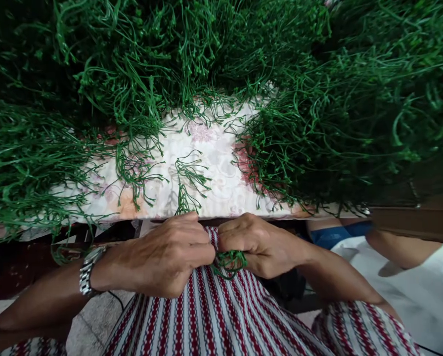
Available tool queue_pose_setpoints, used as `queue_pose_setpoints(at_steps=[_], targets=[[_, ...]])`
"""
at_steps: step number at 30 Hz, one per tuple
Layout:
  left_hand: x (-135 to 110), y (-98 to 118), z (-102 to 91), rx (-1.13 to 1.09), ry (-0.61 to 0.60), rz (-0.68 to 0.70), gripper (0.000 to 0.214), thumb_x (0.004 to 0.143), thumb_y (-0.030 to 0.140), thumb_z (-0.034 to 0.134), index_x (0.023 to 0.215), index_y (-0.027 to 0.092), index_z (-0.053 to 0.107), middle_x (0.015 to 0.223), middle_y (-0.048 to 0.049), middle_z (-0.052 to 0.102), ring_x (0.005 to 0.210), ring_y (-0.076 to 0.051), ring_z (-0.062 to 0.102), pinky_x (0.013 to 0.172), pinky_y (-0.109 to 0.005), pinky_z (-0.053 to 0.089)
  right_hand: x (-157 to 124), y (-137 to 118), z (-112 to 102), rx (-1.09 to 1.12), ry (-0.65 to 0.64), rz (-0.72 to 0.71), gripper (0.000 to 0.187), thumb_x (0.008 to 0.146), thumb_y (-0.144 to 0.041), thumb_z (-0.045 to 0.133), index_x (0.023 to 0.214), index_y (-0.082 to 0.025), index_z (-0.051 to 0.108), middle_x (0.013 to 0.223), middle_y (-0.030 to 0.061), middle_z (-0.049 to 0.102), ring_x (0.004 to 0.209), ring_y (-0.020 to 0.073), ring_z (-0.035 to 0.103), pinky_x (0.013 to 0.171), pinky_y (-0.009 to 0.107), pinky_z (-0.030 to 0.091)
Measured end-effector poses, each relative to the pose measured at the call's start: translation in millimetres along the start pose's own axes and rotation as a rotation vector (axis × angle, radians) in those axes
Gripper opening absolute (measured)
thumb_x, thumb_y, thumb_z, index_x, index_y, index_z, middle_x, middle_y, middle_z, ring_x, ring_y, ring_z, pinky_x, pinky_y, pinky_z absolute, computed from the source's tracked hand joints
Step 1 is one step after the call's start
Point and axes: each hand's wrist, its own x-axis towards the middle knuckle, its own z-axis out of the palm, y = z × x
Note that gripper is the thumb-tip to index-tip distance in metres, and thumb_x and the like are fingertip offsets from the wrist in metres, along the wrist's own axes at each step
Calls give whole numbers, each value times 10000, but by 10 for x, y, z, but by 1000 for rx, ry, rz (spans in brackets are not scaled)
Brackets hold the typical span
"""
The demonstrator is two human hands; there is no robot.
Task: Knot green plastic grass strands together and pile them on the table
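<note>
My left hand [177,254], with a metal watch at the wrist, is closed in front of my lap just below the table edge. Close beside it, my right hand [256,244] is also closed, its fingers pinched. Thin green plastic stems [231,262] curl out in loops under the fingers of both hands. Beyond my left hand, a forked green sprig [190,180] reaches out over the tablecloth, its lower end running down behind the knuckles. Whether that sprig joins the loops is hidden by my fingers.
Large heaps of green plastic stems lie at the left [32,158], the back [192,44] and the right [336,113] of a floral tablecloth [221,173]. A brown cardboard box [410,225] stands at the right edge. Another person in a white top [410,296] sits on the right.
</note>
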Motion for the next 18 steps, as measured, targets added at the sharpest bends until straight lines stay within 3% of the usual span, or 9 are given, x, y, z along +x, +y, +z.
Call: queue_pose_setpoints(at_steps=[8,12,18], targets=[[1,18,-30,-5,-17,22,235,682,-51,395,582,159,432,569,1,443,597,-123,359,613,-280,327,-23,-72,-26,-40,-42,18,217,759,-29,411,616,-181,352,631,-11,390,623,90,390,611,214,321],[7,-8,-51,-49,-2,12,244,698,-51,397,572,155,433,567,3,440,596,-117,370,611,-272,333,-42,-72,-39,-36,-10,52,255,845,-129,422,595,-167,389,623,-7,405,611,88,385,616,219,335],[29,-125,4,-353,183,-248,175,807,46,458,711,148,563,616,16,534,617,-84,476,611,-217,371,6,39,-53,49,141,130,257,870,-266,493,656,-124,502,603,-21,436,553,58,377,545,186,319]])
